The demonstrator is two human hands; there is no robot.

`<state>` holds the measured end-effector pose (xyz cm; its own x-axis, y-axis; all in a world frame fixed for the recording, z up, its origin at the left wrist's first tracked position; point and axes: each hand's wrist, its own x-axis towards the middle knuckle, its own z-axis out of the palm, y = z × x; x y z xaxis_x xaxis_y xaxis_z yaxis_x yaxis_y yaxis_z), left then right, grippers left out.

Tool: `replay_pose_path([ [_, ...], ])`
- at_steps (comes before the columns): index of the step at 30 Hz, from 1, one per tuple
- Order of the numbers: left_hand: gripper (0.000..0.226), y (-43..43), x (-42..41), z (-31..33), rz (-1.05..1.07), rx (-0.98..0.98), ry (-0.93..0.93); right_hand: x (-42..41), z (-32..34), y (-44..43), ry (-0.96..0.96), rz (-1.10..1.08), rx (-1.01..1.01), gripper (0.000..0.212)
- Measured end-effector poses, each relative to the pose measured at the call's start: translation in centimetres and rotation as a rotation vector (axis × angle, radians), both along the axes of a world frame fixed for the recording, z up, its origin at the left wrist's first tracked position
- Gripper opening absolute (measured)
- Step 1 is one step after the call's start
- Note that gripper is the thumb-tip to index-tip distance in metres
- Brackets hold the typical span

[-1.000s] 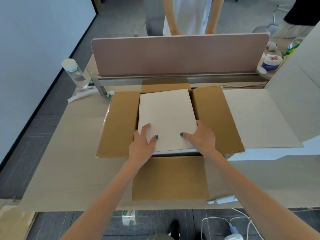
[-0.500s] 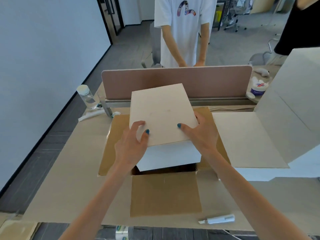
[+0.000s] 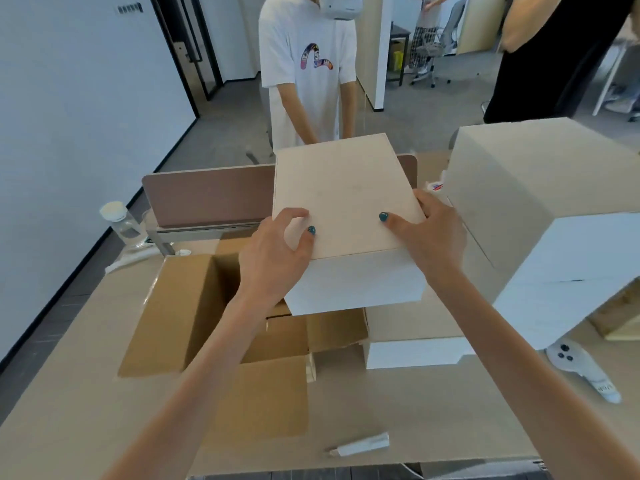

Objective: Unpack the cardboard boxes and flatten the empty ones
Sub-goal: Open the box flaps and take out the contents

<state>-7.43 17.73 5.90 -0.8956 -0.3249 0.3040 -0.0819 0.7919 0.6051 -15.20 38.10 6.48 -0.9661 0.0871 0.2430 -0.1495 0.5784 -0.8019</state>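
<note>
A brown cardboard box [image 3: 180,306] stands open on the table with its flaps spread outward. Above it I hold a white block with a pale beige top [image 3: 343,202], lifted clear of the box opening. My left hand [image 3: 273,251] grips its near left corner, thumb on top. My right hand [image 3: 433,233] grips its near right edge, thumb lying on the top face. A larger white block [image 3: 540,216] stands to the right, resting on a flat white slab [image 3: 415,351].
A white box cutter [image 3: 360,446] lies near the table's front edge. A white controller [image 3: 581,368] sits at the right. A clear bottle [image 3: 121,223] stands at the far left by the pink divider [image 3: 207,195]. A person in a white shirt [image 3: 311,71] stands behind the divider.
Both hands have lifted the white block up out of the cardboard box and toward the right. The box interior now shows open and the view has tilted upward.
</note>
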Motion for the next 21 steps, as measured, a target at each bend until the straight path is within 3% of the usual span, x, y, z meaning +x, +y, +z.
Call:
replay_pose_path([
  [13, 0.028, 11.0, -3.3, -6.7, -0.077, 0.094, -0.208, -1.5, -7.3, 11.0, -0.225, -0.058, 0.052, 0.039],
  [18, 0.025, 12.0, -2.7, -9.4, -0.07, 0.067, -0.241, -0.7, -10.4, 12.0, -0.271, 0.053, 0.106, 0.051],
  [21, 0.036, 12.0, -2.5, -9.8, -0.109, 0.108, -0.261, -0.8, -11.2, 12.3, -0.268, 0.139, 0.238, 0.062],
])
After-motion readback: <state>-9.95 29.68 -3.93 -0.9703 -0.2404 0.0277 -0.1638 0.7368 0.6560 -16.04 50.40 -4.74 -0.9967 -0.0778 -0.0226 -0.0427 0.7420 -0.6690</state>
